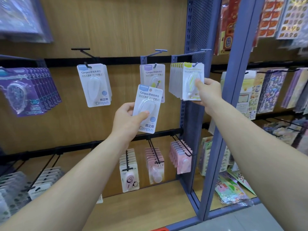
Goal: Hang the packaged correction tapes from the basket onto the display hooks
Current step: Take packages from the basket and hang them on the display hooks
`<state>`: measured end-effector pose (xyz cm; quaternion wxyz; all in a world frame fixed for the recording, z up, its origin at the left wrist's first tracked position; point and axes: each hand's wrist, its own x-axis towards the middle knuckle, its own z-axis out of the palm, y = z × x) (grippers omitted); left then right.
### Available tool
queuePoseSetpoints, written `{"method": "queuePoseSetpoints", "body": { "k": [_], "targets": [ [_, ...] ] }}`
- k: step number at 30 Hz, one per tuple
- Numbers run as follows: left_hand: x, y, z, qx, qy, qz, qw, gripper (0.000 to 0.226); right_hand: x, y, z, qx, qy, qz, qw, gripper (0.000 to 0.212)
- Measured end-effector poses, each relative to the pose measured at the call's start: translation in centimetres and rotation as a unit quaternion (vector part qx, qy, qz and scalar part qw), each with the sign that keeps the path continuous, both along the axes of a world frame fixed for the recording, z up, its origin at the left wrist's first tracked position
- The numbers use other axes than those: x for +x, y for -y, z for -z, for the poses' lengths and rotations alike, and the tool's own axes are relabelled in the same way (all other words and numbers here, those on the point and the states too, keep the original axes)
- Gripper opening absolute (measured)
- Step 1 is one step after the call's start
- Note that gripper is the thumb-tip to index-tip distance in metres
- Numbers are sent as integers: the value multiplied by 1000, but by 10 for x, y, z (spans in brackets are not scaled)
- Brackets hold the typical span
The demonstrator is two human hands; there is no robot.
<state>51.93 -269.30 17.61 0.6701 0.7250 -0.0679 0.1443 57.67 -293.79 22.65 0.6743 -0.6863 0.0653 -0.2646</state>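
Observation:
My left hand [128, 120] grips a blue-labelled correction tape pack [147, 108] in front of the shelf, thumb across its clear blister. My right hand [208, 92] pinches a green-labelled pack [192, 80], whose top hole sits on the tip of the right-hand display hook [195, 64], in front of several green packs [175, 79]. A blue-labelled stack [95, 84] hangs on the left hook [87, 65]. A purple-labelled pack [152, 74] hangs on the middle hook [155, 65], partly hidden behind the held blue pack. The basket is out of view.
Purple packs [26, 90] hang at far left. A lower rail [83, 144] carries pink packs [180, 155] and white packs [129, 170]. A blue metal upright [221, 114] divides off sticker sheets [270, 90] at right. Wooden shelf base [141, 202] lies below.

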Motion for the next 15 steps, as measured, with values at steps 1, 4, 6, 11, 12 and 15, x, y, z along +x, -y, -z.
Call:
{"method": "queuePoseSetpoints", "body": {
  "k": [1,4,6,11,12,15],
  "targets": [
    [0,-1,0,0,-1,-3,1000,27,4,0,2,-30,-14,19,999,12],
    [-3,-9,-1,-3,-4,-10,1000,27,7,-12,17,-147,-83,108,980,29],
    [-8,-20,-1,1,-2,-14,1000,27,1,-28,33,-191,-117,124,967,49],
    [-17,-64,-8,26,33,-70,997,25,-26,-75,54,-285,-104,61,951,54],
    [-18,-74,-12,41,47,-91,994,26,-31,-85,53,-290,-96,18,952,48],
    [-17,-101,-27,63,77,-134,986,31,-41,-115,46,-347,-75,-85,931,35]
  ]
}}
